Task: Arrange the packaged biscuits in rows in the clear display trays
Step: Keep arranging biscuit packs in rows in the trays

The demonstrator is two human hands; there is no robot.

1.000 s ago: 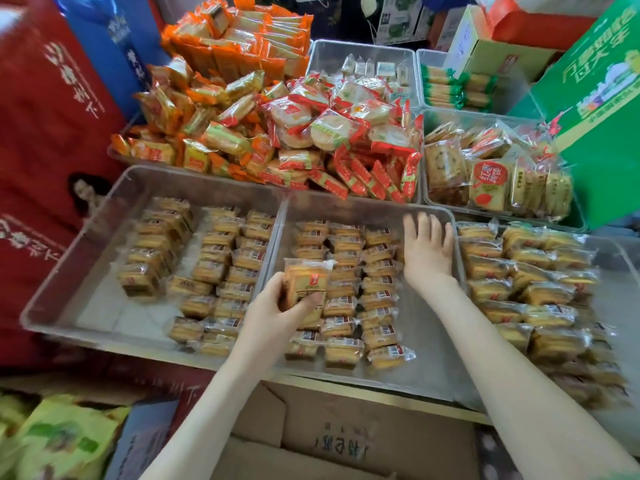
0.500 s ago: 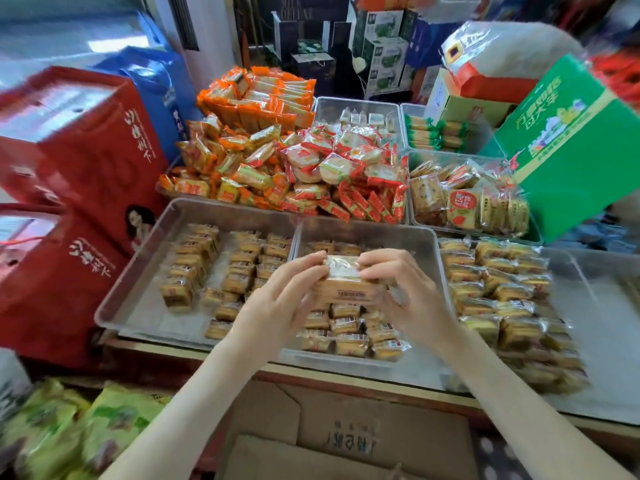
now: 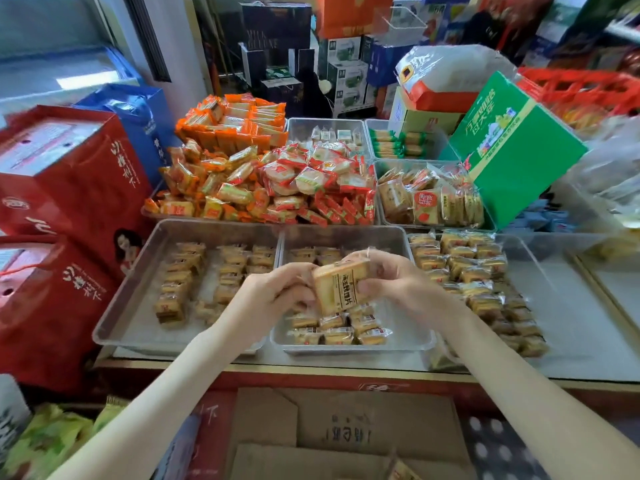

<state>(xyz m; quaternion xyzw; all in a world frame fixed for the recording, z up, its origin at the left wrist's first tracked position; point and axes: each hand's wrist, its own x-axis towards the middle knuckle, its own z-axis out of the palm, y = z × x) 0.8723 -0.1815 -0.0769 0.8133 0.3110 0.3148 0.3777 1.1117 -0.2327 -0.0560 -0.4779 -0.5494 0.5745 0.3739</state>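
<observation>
A shop worktop [image 3: 588,368] carries clear display trays side by side. The left tray [image 3: 138,317] and the middle tray [image 3: 346,235] hold rows of small packaged biscuits, and more rows [image 3: 467,268] fill the tray to the right. Behind them lies a heap of orange and red wrapped snacks [image 3: 263,181]. Red gift boxes [image 3: 69,174] stand at the left, a green carton [image 3: 512,150] leans at the right, and stacked cartons fill the room behind. A flattened cardboard box [image 3: 346,434] lies below the worktop's front edge.

Both hands hold one biscuit pack [image 3: 341,287] in the air above the middle tray. The left hand [image 3: 277,292] has its fingers curled at the pack's left edge; the right hand [image 3: 405,285] wraps its right side, thumb on the front.

Half a second ago the pack lay flat between the hands; now it stands tipped up, its printed face toward the camera. A second ago the left hand held it alone while the right hand rested flat on the rows.
</observation>
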